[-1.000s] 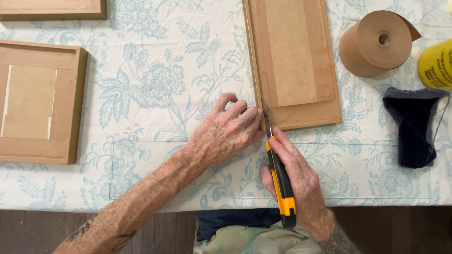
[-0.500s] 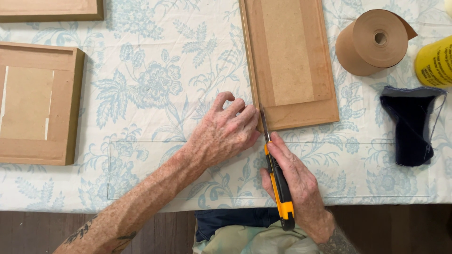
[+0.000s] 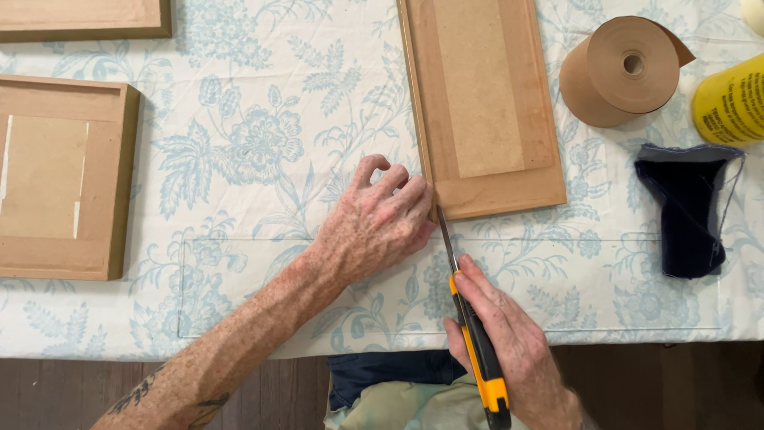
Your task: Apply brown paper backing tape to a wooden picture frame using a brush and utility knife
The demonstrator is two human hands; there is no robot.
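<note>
A picture frame [image 3: 485, 103] lies face down with brown paper over its back, on a blue floral tablecloth [image 3: 263, 143]. My left hand [image 3: 378, 219] rests flat on the cloth, fingertips pressing the frame's near left corner. My right hand [image 3: 509, 346] grips a yellow and black utility knife [image 3: 473, 342]. Its long blade points away from me and its tip meets the frame's near left corner, just beside my left fingers.
A second face-down frame [image 3: 60, 175] lies at the left and another frame's edge [image 3: 83, 17] shows at the top left. A roll of brown paper tape [image 3: 621, 72], a yellow can [image 3: 728, 99] and a dark blue cloth [image 3: 688, 207] sit at the right. The table edge runs near me.
The knife has slid slightly toward me along the frame's left edge, reaching the near corner. My left hand stays pressed at the corner.
</note>
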